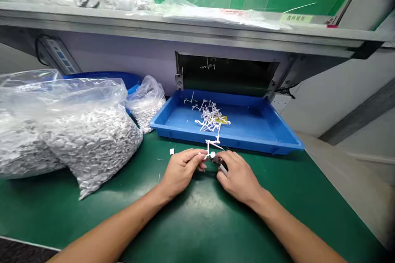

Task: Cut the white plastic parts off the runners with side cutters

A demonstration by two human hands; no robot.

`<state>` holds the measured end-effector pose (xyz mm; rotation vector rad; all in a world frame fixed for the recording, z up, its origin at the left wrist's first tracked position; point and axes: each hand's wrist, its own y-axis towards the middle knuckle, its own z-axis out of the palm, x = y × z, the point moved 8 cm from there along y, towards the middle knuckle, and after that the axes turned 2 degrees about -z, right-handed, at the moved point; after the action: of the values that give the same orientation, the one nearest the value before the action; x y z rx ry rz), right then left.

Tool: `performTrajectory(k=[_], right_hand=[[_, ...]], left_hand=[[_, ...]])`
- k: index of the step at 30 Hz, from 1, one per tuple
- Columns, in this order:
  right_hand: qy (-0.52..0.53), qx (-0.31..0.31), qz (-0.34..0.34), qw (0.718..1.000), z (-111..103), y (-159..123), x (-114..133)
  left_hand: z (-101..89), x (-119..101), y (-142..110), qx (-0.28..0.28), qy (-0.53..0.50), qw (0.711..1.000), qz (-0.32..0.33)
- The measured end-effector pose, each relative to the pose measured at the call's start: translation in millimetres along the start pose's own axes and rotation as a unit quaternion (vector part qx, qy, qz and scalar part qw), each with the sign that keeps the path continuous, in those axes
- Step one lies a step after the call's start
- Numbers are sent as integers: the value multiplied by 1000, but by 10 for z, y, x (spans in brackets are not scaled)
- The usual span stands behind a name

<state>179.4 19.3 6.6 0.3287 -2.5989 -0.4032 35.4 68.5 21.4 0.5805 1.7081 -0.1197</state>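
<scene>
Between thumb and fingers, my left hand (183, 168) pinches a branched white plastic sprue (208, 144) with a small round part on it. My right hand (239, 174) is wrapped round a pair of cutting pliers (222, 168), mostly hidden by the fingers. The pliers' jaws are at the sprue, beside the round part; whether they are closed on it I cannot tell. Just beyond both hands stands a blue tray (262, 141) with a tangled heap of white sprues (211, 117) in it. A small white piece (172, 151) lies on the table left of the tray.
Large clear bags of small white parts (95, 148) stand on the left of the green table (197, 230). A smaller bag (146, 111) sits against the tray's left end. Overhead runs a metal shelf (185, 24) bearing plastic bags.
</scene>
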Motion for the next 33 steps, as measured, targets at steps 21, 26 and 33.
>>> performTrajectory(k=[21,26,33], right_hand=[[178,69,69,979,-7,73,-173],[152,-39,25,987,-151,63,-242],[135,35,-53,989,134,-35,-160]], left_hand=[[-74,72,61,-27,4,999,-28],[-908,-819,-163,-228,140,954,132],[-2403,-2084,-80,-358,519,766,126]])
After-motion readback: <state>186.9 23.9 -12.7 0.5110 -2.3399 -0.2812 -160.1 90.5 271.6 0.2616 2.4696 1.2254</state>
